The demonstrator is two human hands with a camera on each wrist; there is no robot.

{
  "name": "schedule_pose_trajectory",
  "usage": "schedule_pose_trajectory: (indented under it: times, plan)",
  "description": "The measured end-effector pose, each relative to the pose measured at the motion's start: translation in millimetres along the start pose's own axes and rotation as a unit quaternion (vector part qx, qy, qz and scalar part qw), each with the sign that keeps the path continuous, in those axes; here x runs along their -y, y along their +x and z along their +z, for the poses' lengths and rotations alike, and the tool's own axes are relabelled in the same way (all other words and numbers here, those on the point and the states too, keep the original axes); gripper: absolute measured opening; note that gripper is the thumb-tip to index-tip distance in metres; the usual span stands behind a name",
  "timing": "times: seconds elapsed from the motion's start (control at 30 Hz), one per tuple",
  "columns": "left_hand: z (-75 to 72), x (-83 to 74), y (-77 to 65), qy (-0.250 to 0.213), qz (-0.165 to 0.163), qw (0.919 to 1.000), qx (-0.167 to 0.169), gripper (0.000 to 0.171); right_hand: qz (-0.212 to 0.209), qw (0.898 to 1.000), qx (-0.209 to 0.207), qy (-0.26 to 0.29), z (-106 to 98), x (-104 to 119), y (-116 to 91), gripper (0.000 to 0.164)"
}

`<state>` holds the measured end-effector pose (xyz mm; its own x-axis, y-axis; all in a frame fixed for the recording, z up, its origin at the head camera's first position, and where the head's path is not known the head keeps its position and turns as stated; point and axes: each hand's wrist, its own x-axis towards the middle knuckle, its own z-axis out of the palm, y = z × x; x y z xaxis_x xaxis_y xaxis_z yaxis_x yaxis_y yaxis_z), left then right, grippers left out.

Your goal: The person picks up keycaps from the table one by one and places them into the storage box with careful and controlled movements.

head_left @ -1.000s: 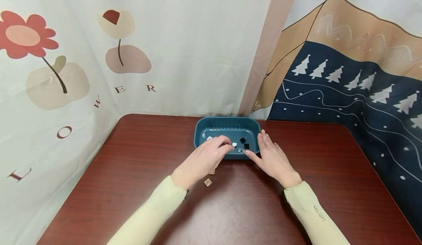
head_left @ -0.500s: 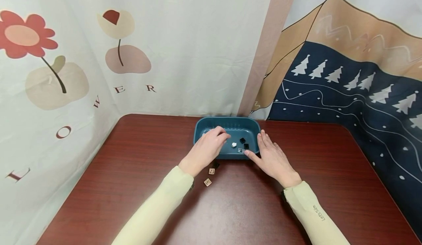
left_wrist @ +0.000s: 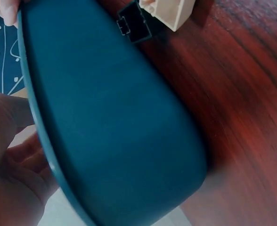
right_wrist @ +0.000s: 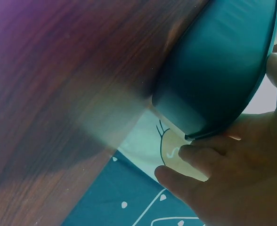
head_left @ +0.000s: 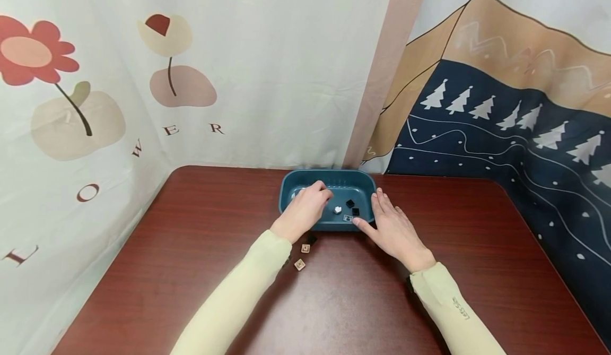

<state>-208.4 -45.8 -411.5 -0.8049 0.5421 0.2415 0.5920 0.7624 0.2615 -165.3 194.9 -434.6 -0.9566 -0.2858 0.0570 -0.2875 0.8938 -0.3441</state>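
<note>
A dark teal tray (head_left: 329, 226) stands at the table's far edge. My left hand (head_left: 305, 209) reaches over its near rim, with fingers bent inside the left half; whether they hold anything is hidden. Straight fingers of my right hand (head_left: 393, 230) lie along the tray's right side, its thumb at the near rim. In the tray's right half are a white piece (head_left: 338, 210), black pieces (head_left: 350, 204) and a clear-looking piece (head_left: 348, 218). Two beige keycap-like squares (head_left: 299, 265) and a black hollow piece (left_wrist: 137, 23) lie on the table before the tray.
The brown wooden table (head_left: 363, 302) ends just behind the tray. A white printed curtain (head_left: 267, 79) hangs behind it, and a dark blue curtain with trees (head_left: 477, 143) hangs at the right.
My left hand has shifted left and slightly deeper into the tray, uncovering the white piece and the upper beige square. My right hand stays at the tray's right side.
</note>
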Motion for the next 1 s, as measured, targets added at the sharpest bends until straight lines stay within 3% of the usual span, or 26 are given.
schedule_pose_trajectory:
  times: [0.27, 0.47, 0.73, 1.0]
  plan:
    - [7.6, 1.8, 7.8, 0.019, -0.029, 0.9985, 0.044, 0.023, 0.002, 1.0, 0.002, 0.002, -1, 0, 0, 0.098]
    - [10.7, 2.8, 11.3, 0.018, -0.038, 0.9979, 0.05, 0.023, 0.004, 1.0, 0.004, 0.002, 0, 0, 0, 0.1]
    - [12.0, 2.0, 11.0, 0.029, -0.031, 0.9982, 0.042, 0.021, -0.001, 1.0, 0.001, 0.0, 0, 0, 0, 0.098]
    - [8.3, -0.8, 4.9, 0.051, -0.014, 0.9986, -0.006, 0.027, 0.0, 1.0, -0.001, -0.001, 0, 1, -1, 0.1]
